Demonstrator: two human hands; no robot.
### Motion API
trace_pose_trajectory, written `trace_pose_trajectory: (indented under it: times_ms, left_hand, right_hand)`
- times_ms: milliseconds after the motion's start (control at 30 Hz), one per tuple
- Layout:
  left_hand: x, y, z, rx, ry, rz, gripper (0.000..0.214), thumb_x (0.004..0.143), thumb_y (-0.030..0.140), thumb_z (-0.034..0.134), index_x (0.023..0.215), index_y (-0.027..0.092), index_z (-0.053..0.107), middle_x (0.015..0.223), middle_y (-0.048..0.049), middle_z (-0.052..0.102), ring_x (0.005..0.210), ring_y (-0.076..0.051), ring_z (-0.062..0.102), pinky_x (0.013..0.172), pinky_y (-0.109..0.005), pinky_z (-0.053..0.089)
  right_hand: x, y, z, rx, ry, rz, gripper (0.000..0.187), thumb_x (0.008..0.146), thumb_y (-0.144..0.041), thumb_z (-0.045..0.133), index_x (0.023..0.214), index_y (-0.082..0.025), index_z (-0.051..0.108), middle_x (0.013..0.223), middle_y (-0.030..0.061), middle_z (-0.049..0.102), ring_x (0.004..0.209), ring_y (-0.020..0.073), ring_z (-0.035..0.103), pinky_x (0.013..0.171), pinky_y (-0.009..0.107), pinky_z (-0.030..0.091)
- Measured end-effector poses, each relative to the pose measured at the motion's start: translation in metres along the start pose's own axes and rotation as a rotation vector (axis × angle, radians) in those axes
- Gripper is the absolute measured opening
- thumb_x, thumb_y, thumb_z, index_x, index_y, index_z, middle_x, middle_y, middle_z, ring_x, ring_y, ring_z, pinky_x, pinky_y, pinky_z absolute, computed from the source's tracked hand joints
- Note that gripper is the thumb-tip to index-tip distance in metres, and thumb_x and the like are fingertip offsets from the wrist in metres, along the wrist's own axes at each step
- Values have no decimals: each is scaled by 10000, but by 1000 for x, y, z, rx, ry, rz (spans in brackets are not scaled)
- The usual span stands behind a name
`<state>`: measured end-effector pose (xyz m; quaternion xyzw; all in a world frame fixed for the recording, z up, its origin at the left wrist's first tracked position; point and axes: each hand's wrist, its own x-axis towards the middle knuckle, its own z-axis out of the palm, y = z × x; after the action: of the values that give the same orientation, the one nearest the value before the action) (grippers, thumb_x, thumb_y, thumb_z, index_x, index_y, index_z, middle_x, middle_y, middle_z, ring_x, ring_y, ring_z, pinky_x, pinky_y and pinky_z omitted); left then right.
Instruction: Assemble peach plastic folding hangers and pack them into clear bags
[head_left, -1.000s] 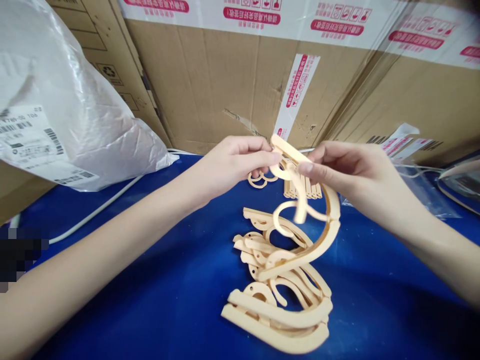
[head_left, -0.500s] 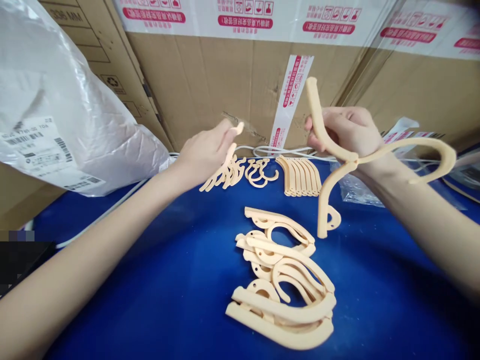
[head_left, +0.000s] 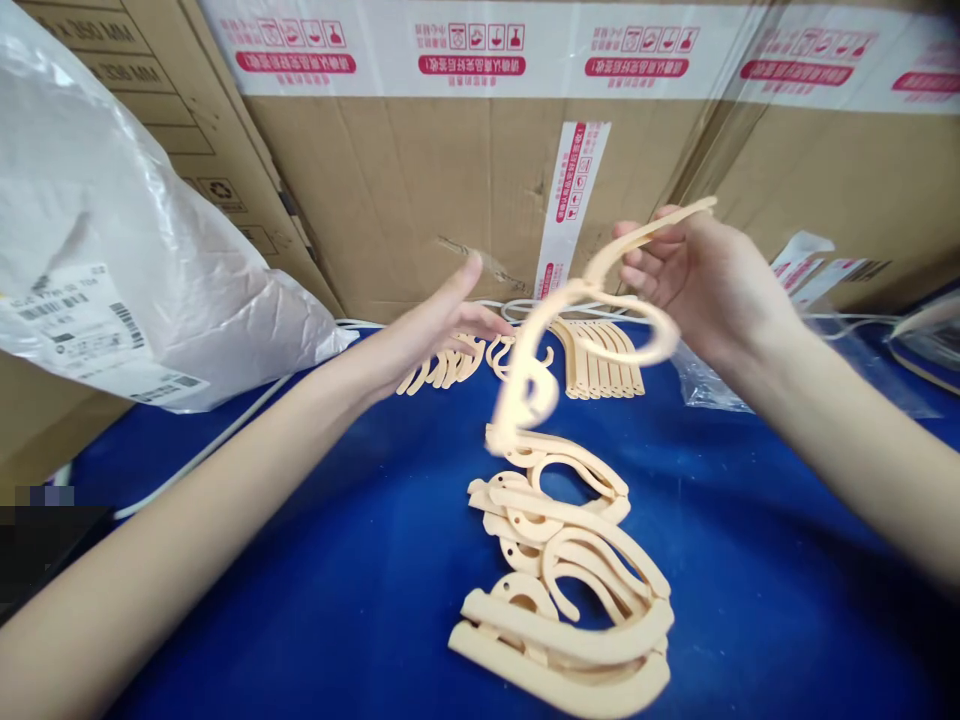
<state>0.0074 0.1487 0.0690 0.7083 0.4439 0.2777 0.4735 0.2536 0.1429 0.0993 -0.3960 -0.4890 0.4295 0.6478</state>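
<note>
My right hand holds a cream folding hanger in the air by one of its arms. The hanger's curved hook and its other arm hang out to the left, blurred by motion. My left hand, thumb up and fingers apart, shows nothing in its grasp. It hovers by a cluster of short curved cream pieces and several loose hooks, which it partly hides. In front of me, folded hangers lie in an overlapping pile.
A row of cream hanger arms lies at the back of the blue table. Cardboard boxes stand behind, along with a white cable. A white plastic package leans at left; clear bags lie at right.
My left hand has opened, and the small cream piece is gone from its fingers. My right hand has turned the hanger, swinging its hook and lower arm to the left.
</note>
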Motion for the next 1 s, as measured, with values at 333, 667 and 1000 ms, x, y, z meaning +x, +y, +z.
trace_pose_trajectory:
  times_ms: [333, 667, 1000]
  left_hand:
    - [-11, 17, 29, -609, 19, -154, 199, 927, 112, 615, 1123, 141, 626, 1250, -97, 692, 976, -152, 727, 859, -215, 563]
    - [-17, 24, 40, -640, -148, -247, 154, 936, 184, 562, 1026, 161, 686, 997, -83, 676, 612, -66, 566, 371, -111, 324]
    - [-8, 16, 52, -248, 7, -154, 119, 827, 93, 604, 885, 180, 547, 858, -36, 591, 685, -120, 589, 457, -167, 445]
  right_hand:
    - [-10, 2, -13, -846, -260, -368, 142, 822, -263, 700, 948, -207, 665, 1010, 66, 710, 853, 192, 673, 778, 333, 513]
    - [-27, 12, 1, -1749, -545, -526, 325, 1002, -285, 334, 1106, -153, 612, 835, 112, 687, 629, 192, 582, 519, 309, 246]
    - [17, 32, -32, -1377, -334, -34, 339, 982, -308, 305, 1046, -167, 607, 737, 64, 660, 604, 179, 596, 551, 293, 431]
